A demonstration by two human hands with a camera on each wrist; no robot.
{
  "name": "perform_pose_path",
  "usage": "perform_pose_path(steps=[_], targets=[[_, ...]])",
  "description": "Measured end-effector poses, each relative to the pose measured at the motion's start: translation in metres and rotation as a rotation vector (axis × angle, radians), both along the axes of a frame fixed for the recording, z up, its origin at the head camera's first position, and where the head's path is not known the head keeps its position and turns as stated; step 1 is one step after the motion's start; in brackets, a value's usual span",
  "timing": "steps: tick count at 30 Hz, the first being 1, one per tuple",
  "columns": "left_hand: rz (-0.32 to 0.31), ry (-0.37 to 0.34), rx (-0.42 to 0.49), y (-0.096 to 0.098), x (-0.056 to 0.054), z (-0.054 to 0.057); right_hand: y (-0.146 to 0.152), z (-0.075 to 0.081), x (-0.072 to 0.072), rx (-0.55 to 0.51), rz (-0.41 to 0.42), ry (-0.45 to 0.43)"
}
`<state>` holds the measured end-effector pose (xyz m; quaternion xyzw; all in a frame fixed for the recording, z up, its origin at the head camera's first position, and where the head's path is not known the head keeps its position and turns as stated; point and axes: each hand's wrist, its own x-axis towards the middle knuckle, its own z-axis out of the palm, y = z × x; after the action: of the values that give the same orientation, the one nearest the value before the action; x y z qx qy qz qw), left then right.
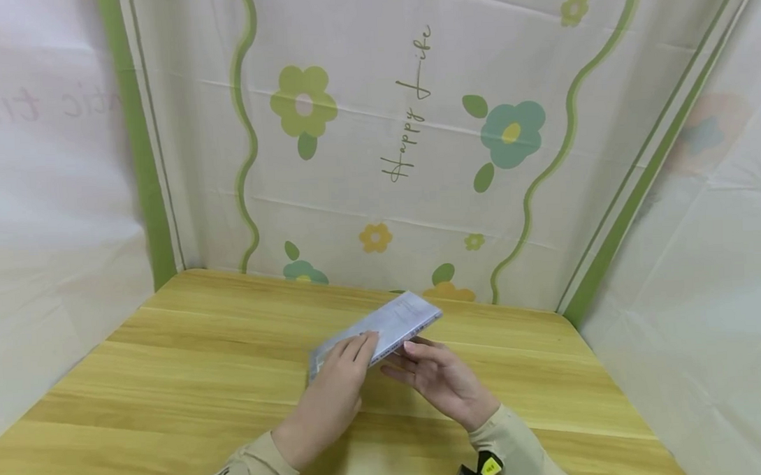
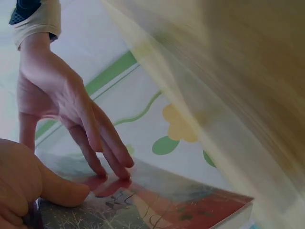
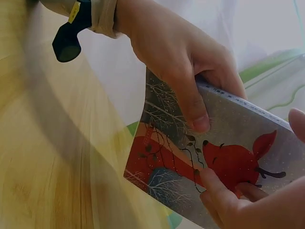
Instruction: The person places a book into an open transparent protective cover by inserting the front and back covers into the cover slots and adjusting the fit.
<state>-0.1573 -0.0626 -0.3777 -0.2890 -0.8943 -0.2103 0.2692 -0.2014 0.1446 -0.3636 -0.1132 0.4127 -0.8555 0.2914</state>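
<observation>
A thin book [image 1: 399, 321] is held tilted above the table, its pale grey-lavender cover up and printed spine towards the right hand. My left hand [image 1: 332, 396] grips its near part, fingers on the upper cover, thumb [image 3: 193, 107] pressed on the underside. That lower cover shows a red fox-like animal [image 3: 231, 164] and bare white trees. Below the book, my right hand [image 1: 445, 382] has its palm turned up and fingers loosely extended. Its fingertips touch the illustrated cover [image 2: 157, 210] in the left wrist view, without curling round the book.
The wooden table [image 1: 190, 370] lies beneath both hands. Behind it hangs a white curtain [image 1: 353, 182] with printed flowers and green wavy lines. More white sheeting [image 1: 704, 310] closes in the sides. A black device [image 1: 470, 472] with a yellow tag sits at the right wrist.
</observation>
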Motion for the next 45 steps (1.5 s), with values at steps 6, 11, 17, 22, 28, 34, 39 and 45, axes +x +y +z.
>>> perform_pose_path(steps=[6,11,17,22,28,34,39,45], targets=[[-0.029,-0.034,0.109,0.001,0.000,0.000,0.001,0.000,0.000,0.009,0.002,0.013],[-0.060,-0.052,0.173,0.002,0.000,-0.001,0.001,-0.002,0.000,0.032,-0.047,0.008],[-0.108,-0.114,0.264,0.003,-0.001,0.000,0.001,-0.001,-0.002,0.106,-0.085,0.041],[-0.178,-0.206,0.396,0.003,-0.001,0.005,0.001,-0.001,-0.004,0.179,-0.107,0.076],[-0.244,-0.227,0.494,0.003,-0.001,0.009,0.002,-0.001,-0.006,0.201,-0.111,0.085],[-0.319,-0.302,0.616,0.003,-0.004,0.011,0.003,-0.001,-0.007,0.241,-0.118,0.102],[-0.294,-0.349,0.661,0.000,-0.004,0.011,0.004,0.001,-0.007,0.271,-0.141,0.105],[-0.291,-0.424,0.707,-0.002,-0.004,0.012,0.005,0.001,-0.008,0.264,-0.124,0.104]])
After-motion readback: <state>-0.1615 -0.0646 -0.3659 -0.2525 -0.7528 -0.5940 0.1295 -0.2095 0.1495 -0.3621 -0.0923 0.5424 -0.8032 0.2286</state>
